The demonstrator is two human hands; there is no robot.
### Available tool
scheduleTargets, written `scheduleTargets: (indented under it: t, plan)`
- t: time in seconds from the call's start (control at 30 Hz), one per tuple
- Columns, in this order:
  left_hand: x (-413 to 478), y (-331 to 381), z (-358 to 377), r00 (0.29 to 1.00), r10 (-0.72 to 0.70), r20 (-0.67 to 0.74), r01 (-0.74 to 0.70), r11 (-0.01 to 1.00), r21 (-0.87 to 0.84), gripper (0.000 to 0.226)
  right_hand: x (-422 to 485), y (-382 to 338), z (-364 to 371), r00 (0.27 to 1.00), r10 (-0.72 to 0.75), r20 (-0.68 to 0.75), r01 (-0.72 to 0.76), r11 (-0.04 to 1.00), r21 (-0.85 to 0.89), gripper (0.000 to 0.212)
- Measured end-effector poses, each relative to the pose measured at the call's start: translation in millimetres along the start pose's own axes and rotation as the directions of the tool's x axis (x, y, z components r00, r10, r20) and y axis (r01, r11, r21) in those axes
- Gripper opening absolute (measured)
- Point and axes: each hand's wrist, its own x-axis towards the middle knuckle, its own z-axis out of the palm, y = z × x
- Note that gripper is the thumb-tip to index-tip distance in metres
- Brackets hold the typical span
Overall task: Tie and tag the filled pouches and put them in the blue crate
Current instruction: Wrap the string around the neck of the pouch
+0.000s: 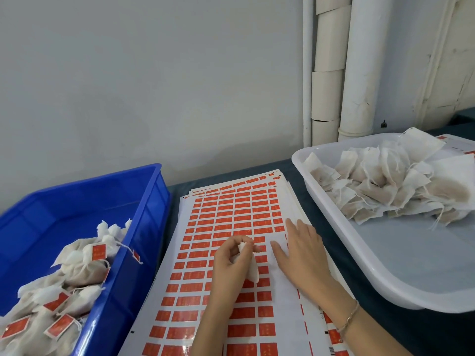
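A pale wall and white pipes (357, 73) stand behind a dark surface (431, 332). In the head view, the blue crate (154, 199) sits at the left with tagged pouches (84, 265) heaped in its near corner. The white tray (411, 253) at the right holds untied pouches (385, 186). Between them lie sheets of red stickers (231, 209). The left hand (231, 258) pinches one pouch (250, 268) by its gathered top over the sheet, while the right hand (300, 250) lies flat with straight fingers on a stripped patch. The pouch looks light, soft and limp, so it is probably best held at the neck, where the string closes it.
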Motion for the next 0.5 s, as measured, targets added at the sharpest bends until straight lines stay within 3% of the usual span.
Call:
scheduleTargets:
  t: [0.1, 0.23, 0.4, 0.5]
  plan:
    - [3.7, -3.2, 0.5, 0.998, -0.042, -0.055, 0.042, 0.999, 0.012, 0.012, 0.0, 1.1, 8.0, 0.995, -0.037, 0.091, 0.043, 0.997, -0.063, 0.067]
    - [4.4, -5.3, 0.6, 0.997, -0.053, -0.054, 0.055, 0.998, 0.029, 0.012, -3.0, -5.8, 10.2, 0.992, -0.117, 0.046, 0.108, 0.980, 0.166, 0.058]
    - [5.0, -7.3, 1.5, 0.996, -0.076, -0.054, 0.078, 0.996, 0.045, 0.007, 1.1, 1.1, 11.3, 0.997, 0.065, 0.052, -0.064, 0.998, -0.027, 0.092]
    - [4.7, -5.9, 2.0, 0.996, -0.077, -0.050, 0.079, 0.996, 0.039, 0.007, 4.2, 3.3, 9.9, 0.997, 0.054, 0.048, -0.051, 0.997, -0.053, 0.099]
